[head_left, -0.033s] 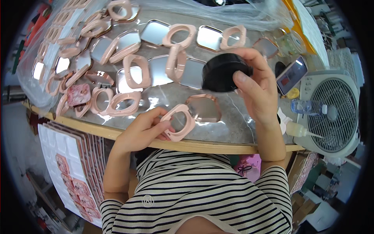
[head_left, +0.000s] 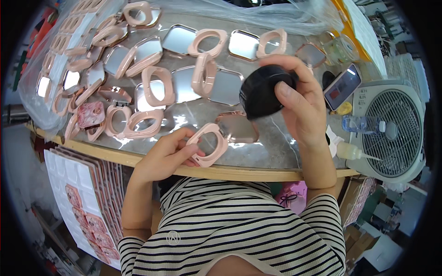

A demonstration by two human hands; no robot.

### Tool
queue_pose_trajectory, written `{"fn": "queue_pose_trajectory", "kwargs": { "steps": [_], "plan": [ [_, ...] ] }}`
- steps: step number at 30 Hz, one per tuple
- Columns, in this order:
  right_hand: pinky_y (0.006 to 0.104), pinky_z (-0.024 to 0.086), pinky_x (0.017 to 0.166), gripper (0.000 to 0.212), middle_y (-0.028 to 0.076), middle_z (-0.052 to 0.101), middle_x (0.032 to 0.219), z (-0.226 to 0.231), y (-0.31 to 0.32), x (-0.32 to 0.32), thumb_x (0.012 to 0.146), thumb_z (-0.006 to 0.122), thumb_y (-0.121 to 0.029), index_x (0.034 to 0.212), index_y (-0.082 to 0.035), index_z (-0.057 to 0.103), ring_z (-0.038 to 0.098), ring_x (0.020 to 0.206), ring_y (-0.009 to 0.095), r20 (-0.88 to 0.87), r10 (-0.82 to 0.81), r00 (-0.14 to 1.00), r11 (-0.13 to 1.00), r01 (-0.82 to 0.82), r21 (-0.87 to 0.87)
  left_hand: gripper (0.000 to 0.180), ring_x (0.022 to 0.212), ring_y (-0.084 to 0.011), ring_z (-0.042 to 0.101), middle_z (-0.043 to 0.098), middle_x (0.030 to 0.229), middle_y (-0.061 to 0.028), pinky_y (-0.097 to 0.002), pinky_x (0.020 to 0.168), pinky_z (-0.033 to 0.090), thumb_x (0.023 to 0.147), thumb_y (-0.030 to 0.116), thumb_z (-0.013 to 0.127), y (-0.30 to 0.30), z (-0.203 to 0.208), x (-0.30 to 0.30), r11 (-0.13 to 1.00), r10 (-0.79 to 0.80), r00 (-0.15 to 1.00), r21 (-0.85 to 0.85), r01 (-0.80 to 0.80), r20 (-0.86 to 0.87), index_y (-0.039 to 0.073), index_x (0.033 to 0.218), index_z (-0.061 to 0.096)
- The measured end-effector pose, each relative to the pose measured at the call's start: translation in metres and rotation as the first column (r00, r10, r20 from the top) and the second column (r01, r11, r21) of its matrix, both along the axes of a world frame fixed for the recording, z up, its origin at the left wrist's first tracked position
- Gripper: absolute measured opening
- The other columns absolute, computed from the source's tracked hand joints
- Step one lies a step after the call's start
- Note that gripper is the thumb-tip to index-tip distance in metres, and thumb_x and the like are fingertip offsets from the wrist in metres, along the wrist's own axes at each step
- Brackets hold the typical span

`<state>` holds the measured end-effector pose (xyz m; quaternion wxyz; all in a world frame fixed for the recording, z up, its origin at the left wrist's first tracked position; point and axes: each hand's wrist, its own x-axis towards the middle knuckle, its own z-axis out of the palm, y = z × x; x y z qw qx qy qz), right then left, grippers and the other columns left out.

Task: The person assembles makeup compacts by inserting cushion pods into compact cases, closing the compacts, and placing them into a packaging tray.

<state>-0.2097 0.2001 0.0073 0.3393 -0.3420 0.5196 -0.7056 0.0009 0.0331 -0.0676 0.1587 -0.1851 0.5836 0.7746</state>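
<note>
My left hand [head_left: 171, 154] pinches the left edge of a pink compact case [head_left: 212, 146] near the front edge of the table. The case has a round opening in its base, and its mirrored lid [head_left: 240, 127] is swung out to the right. Raised above the table, my right hand [head_left: 299, 99] grips a thick black round object [head_left: 263, 91] between thumb and fingers. It looks like a lid or puck, tilted, and its exact kind is unclear. Behind it several more pink compacts lie unfolded, among them one with a square mirror [head_left: 244, 44].
A patterned pink compact [head_left: 91, 114] lies at the left. Clear plastic sheeting [head_left: 276, 16] covers the back. On the right are a phone [head_left: 343, 86], a glass jar [head_left: 340, 49], a grey fan [head_left: 391, 131], a water bottle [head_left: 363, 124] and a nozzle bottle [head_left: 350, 151]. White trays [head_left: 76, 177] stand at lower left.
The black round object in my right hand has tilted and dipped slightly at its lower left. My left hand keeps its hold on the compact case. The whole view has shifted slightly.
</note>
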Motion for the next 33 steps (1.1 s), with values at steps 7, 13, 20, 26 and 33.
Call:
{"fn": "queue_pose_trajectory", "kwargs": {
  "steps": [7,13,20,26,33],
  "plan": [
    [0.0223,0.045,0.056,0.056,0.004,0.059,0.089,0.012,0.005,0.036,0.084,0.068,-0.017,0.127,-0.007,0.034,0.058,0.075,0.010,0.062,0.430,0.901,0.882,-0.434,0.187,0.033,0.109,-0.0260,0.058,0.056,0.117,-0.0195,-0.0378,0.089,0.052,0.093,0.009,0.051,0.016,0.015,0.000,0.933,0.308,0.942,0.236,-0.271,-0.136,0.000,0.121,0.037],
    [0.0219,0.033,0.046,0.016,0.000,0.055,0.071,0.002,0.002,0.034,0.080,0.069,-0.010,0.094,-0.004,0.062,0.043,0.052,0.009,-0.321,0.268,0.908,0.959,-0.221,0.177,0.046,0.114,-0.0305,0.055,0.053,0.122,-0.0241,-0.0433,0.097,0.047,0.093,0.008,0.050,0.024,0.026,-0.027,0.875,0.479,0.810,0.261,-0.408,-0.339,0.000,0.132,0.026],
    [0.0177,0.029,0.049,0.015,-0.001,0.056,0.083,-0.025,-0.019,0.015,0.086,0.062,-0.009,0.100,-0.004,0.066,0.039,0.056,0.002,-0.283,-0.111,0.953,0.977,0.156,0.143,0.065,0.107,-0.0259,0.059,0.054,0.121,-0.0208,-0.0384,0.091,0.050,0.093,0.005,0.050,0.032,0.013,-0.038,0.814,0.580,0.733,0.295,-0.500,-0.356,0.008,0.146,0.012],
    [0.0176,0.032,0.052,0.015,0.001,0.052,0.086,-0.039,-0.031,0.013,0.088,0.060,-0.005,0.099,-0.005,0.070,0.042,0.063,0.003,-0.501,-0.251,0.828,0.952,0.304,0.025,0.061,0.114,-0.0192,0.052,0.051,0.125,-0.0108,-0.0388,0.093,0.048,0.096,0.012,0.047,0.036,0.011,-0.051,0.783,0.578,0.760,0.464,-0.413,-0.298,0.010,0.147,0.012],
    [0.0179,0.036,0.051,0.013,0.002,0.052,0.082,-0.047,-0.038,0.011,0.086,0.063,-0.004,0.098,-0.004,0.070,0.045,0.061,0.005,-0.656,-0.330,0.679,0.919,0.390,-0.058,0.063,0.114,-0.0192,0.052,0.044,0.132,-0.0116,-0.0374,0.095,0.047,0.096,0.013,0.046,0.041,0.004,-0.058,0.795,0.564,0.759,0.463,-0.392,-0.326,0.009,0.147,0.010]
  ]
}}
